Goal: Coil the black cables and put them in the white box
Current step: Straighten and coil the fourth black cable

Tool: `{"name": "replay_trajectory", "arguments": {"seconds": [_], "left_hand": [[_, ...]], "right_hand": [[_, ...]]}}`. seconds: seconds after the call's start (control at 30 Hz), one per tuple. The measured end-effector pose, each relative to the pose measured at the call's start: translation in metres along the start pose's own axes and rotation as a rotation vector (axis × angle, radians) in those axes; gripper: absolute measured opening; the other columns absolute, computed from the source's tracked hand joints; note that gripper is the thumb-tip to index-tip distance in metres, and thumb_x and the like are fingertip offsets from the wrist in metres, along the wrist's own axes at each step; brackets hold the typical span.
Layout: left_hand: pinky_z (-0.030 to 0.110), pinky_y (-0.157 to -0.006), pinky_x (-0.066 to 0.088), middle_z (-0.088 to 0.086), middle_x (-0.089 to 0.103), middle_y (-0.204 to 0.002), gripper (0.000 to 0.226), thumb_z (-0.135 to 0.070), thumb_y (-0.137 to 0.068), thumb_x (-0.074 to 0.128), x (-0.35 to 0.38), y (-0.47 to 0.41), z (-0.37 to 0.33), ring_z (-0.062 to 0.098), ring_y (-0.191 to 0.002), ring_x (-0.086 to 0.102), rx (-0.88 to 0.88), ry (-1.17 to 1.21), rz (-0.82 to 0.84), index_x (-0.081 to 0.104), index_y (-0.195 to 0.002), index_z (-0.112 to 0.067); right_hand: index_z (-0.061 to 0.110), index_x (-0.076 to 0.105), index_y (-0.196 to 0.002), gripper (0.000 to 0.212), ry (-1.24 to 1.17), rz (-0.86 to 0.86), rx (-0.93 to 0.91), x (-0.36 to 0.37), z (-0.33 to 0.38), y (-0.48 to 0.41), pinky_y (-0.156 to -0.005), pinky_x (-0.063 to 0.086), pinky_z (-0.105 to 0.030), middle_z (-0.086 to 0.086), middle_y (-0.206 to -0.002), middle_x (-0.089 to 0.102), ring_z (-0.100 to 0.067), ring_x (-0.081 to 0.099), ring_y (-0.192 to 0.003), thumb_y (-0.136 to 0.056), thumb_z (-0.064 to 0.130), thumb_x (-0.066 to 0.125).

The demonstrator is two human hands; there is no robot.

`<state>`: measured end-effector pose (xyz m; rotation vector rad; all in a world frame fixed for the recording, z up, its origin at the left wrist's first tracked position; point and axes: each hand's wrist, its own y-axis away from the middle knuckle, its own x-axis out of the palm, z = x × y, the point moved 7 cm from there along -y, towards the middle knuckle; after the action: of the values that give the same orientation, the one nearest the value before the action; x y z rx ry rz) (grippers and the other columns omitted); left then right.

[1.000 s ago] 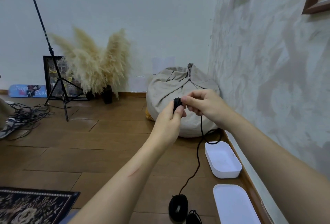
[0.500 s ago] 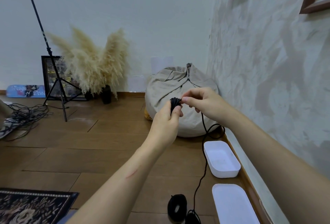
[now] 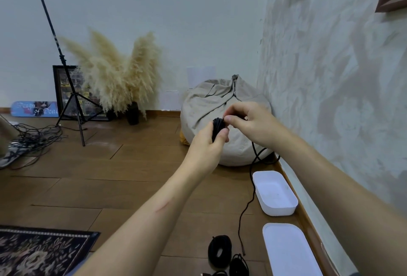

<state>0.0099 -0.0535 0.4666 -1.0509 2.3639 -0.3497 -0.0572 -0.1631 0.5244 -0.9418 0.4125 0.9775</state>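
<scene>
Left hand (image 3: 207, 143) clamps the black coil (image 3: 218, 125), right hand (image 3: 253, 121) apparently pinches its trailing tail (image 3: 250, 172) alongside; recommend laying 1 flat turn at a time, untwisted.

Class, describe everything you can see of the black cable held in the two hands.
The black cable is thin, matte and flexible. Part is wound into a small tight coil, held up off the floor: the left hand grips the coil and the right hand pinches it at the top. Its loose tail hangs below, bends near the beanbag, passes the left side of the white box and ends on the wooden floor.
</scene>
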Motion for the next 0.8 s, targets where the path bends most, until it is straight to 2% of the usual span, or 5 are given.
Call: {"name": "replay_trajectory", "arguments": {"seconds": [0.23,0.33,0.57,0.67,0.8], "left_hand": [[0.039,-0.099,0.048,-0.010,0.063,-0.094,0.015,-0.030,-0.107,0.045,0.006,0.005,-0.010,0.013,-0.105,0.062,0.022,0.037,0.036,0.058,-0.100,-0.027],[0.039,-0.099,0.049,-0.009,0.062,-0.092,0.022,-0.034,-0.104,0.044,0.008,0.008,-0.020,0.010,-0.099,0.061,0.074,0.065,0.072,0.061,-0.106,-0.021],[0.010,-0.079,0.045,-0.009,0.061,-0.085,0.020,-0.006,-0.108,0.042,0.001,0.012,-0.044,-0.006,-0.080,0.059,0.145,0.159,0.066,0.058,-0.105,0.006],[0.010,-0.067,0.049,-0.002,0.060,-0.099,0.016,-0.005,-0.107,0.043,-0.006,0.009,-0.043,-0.010,-0.074,0.061,0.084,0.232,-0.011,0.056,-0.111,0.002],[0.014,-0.063,0.047,-0.008,0.061,-0.095,0.014,-0.014,-0.107,0.046,-0.023,0.002,-0.026,-0.005,-0.079,0.061,0.064,0.119,-0.213,0.056,-0.116,-0.018]], "right_hand": [[0.005,0.069,-0.095,0.008,-0.281,-0.044,0.042,-0.013,-0.006,-0.001,-0.063,0.043,-0.016,0.000,-0.070,0.063,-0.003,0.057,-0.065,-0.091,0.011,0.072],[0.012,0.072,-0.095,0.005,-0.388,-0.012,0.083,-0.011,-0.015,0.003,-0.059,0.039,-0.017,-0.003,-0.075,0.061,-0.009,0.049,-0.065,-0.095,0.014,0.067],[0.011,0.066,-0.110,0.017,-0.522,0.032,0.188,0.018,-0.041,0.009,-0.056,0.037,-0.024,0.006,-0.070,0.059,-0.009,0.047,-0.063,-0.104,0.012,0.050],[0.021,0.063,-0.096,0.022,-0.508,0.124,0.220,0.049,-0.034,0.016,-0.052,0.037,-0.019,0.002,-0.073,0.057,-0.008,0.047,-0.059,-0.107,0.015,0.045],[0.024,0.060,-0.086,0.030,-0.417,0.251,0.177,0.077,-0.013,0.016,-0.050,0.036,-0.017,0.008,-0.059,0.055,-0.007,0.045,-0.053,-0.106,0.011,0.041]]}}
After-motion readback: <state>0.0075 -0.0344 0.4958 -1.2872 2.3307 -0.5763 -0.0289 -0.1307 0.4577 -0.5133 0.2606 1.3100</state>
